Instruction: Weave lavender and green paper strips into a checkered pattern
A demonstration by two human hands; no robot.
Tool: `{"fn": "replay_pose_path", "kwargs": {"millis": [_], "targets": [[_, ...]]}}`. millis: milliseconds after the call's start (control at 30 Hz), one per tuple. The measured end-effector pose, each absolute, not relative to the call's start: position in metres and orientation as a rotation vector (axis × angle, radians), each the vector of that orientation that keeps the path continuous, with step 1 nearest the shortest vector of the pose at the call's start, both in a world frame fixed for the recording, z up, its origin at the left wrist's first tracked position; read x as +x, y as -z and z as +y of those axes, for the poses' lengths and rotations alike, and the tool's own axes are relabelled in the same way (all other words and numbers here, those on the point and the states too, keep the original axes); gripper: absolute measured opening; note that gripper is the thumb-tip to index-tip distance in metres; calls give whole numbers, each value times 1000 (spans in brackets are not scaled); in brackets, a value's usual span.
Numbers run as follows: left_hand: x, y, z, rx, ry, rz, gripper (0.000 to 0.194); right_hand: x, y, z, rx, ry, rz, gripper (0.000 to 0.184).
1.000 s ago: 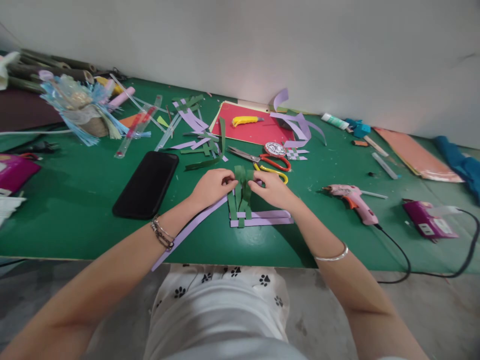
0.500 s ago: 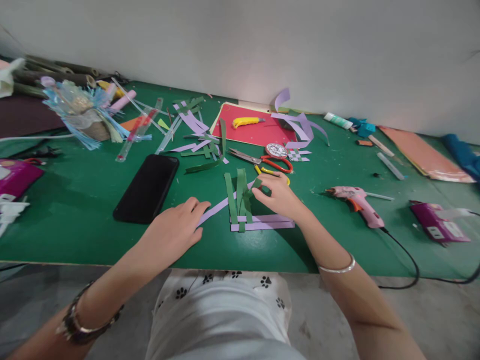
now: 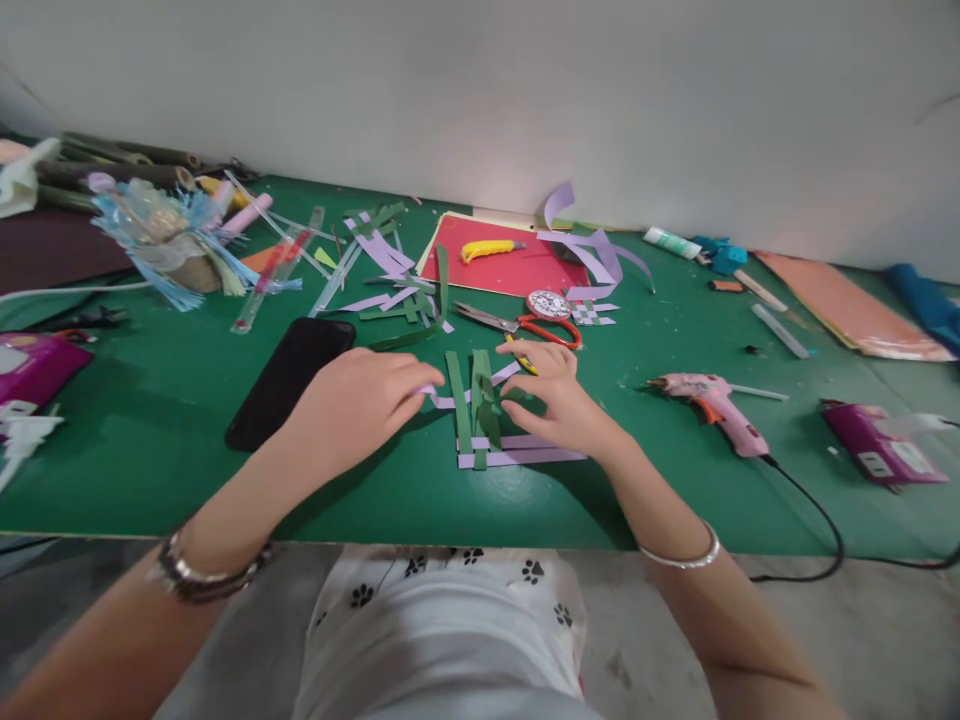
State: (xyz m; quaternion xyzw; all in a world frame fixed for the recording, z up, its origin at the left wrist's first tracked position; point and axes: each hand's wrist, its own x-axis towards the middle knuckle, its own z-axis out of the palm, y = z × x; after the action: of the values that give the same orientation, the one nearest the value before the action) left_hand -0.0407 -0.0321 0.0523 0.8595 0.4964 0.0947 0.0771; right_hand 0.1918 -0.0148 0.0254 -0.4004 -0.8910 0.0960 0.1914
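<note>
My left hand (image 3: 367, 395) pinches the left end of a lilac paper strip (image 3: 450, 402) between thumb and fingers. That strip runs rightward among upright green paper strips (image 3: 459, 400), its far end near my right fingertips. Below, two lilac strips (image 3: 536, 456) lie crosswise, interlaced with the green ones at the lower left. My right hand (image 3: 555, 395) hovers at the right of the green strips, thumb and fingers apart. One green strip (image 3: 489, 415) beside its thumb is bent. A yellow-handled tool (image 3: 523, 358) is partly hidden under my right hand.
A black phone (image 3: 289, 385) lies beside my left hand. Behind the weave are red-handled scissors (image 3: 551, 331), a round patterned disc (image 3: 549, 304), a yellow cutter (image 3: 491, 248) on red paper (image 3: 517, 272), and loose strips (image 3: 382, 250). A pink glue gun (image 3: 712, 405) lies right, its cord hanging over the edge.
My left hand has moved up and right with the lilac strip, which now bends near its fingers. My right hand has let go of the lifted green strip, its fingers spreading.
</note>
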Motion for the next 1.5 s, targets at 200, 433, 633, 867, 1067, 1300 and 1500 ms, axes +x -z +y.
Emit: {"fn": "replay_pose_path", "kwargs": {"millis": [200, 433, 633, 867, 1067, 1300, 1500], "targets": [[5, -45, 6, 2351, -308, 1392, 21, 193, -22, -14, -929, -186, -2514, 16], [20, -29, 23, 1823, -407, 1175, 52, 192, -17, -12, -713, -42, -2479, 16], [25, -22, 23, 1761, -422, 1164, 50, 189, -17, -14, -689, 23, -2491, 18], [16, -21, 21, 2060, -370, 1199, 47, 184, -14, -14, -627, -59, -2503, 18], [4, -12, 13, 2017, -506, 1049, 17, 182, -9, -6, -708, -143, -2470, 13], [-24, -12, 0, 2226, -510, 1084, 23, 177, -6, 4, -927, -311, -2426, 14], [-34, -8, -6, 2377, -361, 1146, 24, 165, 0, 16, -1039, -421, -2443, 7]]}}
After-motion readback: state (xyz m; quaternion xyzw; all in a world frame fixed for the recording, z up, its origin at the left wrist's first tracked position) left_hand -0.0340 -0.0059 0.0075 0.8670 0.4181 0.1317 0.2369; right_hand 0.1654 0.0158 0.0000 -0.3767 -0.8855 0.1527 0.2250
